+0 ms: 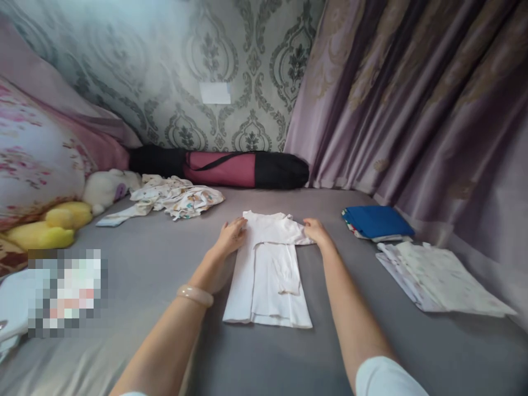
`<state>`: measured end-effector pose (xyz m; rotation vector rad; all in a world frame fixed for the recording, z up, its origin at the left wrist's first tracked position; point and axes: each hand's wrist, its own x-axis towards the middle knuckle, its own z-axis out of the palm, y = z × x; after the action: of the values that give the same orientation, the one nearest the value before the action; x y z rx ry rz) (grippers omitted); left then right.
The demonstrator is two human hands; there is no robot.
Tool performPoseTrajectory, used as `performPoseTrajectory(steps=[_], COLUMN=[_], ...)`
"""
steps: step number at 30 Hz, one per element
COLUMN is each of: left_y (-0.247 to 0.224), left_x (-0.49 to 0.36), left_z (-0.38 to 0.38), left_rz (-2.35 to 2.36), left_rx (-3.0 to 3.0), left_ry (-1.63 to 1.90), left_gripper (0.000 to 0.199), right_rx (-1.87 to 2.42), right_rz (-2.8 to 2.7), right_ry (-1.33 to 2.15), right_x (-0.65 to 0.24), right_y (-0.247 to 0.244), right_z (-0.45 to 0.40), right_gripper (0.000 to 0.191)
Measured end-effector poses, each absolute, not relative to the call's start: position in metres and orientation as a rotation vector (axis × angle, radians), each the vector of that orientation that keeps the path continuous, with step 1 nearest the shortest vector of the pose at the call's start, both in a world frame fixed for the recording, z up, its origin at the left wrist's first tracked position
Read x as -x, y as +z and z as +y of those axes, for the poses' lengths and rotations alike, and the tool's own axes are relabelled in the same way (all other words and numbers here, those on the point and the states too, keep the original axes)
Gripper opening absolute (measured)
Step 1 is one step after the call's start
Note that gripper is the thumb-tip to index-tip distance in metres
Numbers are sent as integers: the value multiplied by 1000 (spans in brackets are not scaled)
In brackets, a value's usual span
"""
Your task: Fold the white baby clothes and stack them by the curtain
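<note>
A small white garment (pixel 268 280) lies on the grey sheet in front of me, its left side folded inward and one sleeve lying down over its body. My left hand (pixel 234 235) rests at the garment's upper left edge, fingers close together on the cloth; whether they pinch it is hard to tell. At the upper right, my right hand (pixel 315 230) has its fingertips closed on the end of the other sleeve, which points out to the right.
Folded blue cloth (pixel 377 221) and folded pale clothes (pixel 445 278) lie at the right. Crumpled patterned clothes (pixel 177 195), a yellow plush toy (pixel 41 234) and a white plush (pixel 105 190) are at the left. A black and red long bag (pixel 223 169) lies along the wall.
</note>
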<state>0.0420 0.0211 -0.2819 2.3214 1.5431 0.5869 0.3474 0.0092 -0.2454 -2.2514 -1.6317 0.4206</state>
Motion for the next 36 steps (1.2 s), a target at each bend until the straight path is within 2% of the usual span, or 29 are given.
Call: performPoseTrajectory(steps=[4, 10, 14, 18, 25, 32, 36], left_y=[-280, -282, -290, -296, -287, -278, -273], left_x=[-55, -65, -74, -83, -91, -91, -83], left_z=[30, 41, 46, 42, 31, 25, 31], left_rz=[1525, 1558, 1525, 1564, 1685, 1672, 1576], left_rx=[-2368, -2447, -2504, -2493, -2474, -2482, -2402], left_ry=[523, 509, 551, 540, 321, 248, 257], left_gripper=[46, 44, 42, 43, 51, 51, 58], right_rx=[2293, 2462, 2455, 2216, 1542, 1236, 1187], right_rz=[-1626, -1678, -1578, -1473, -1466, -1925, -2301], right_ry=[389, 396, 450, 410, 506, 647, 615], right_x=[-350, -363, -364, -363, -338, -266, -232], right_y=[-259, -256, -236, -213, -171, -142, -146], right_z=[17, 20, 12, 2, -24, -60, -78], right_gripper=[47, 41, 29, 25, 38, 18, 25])
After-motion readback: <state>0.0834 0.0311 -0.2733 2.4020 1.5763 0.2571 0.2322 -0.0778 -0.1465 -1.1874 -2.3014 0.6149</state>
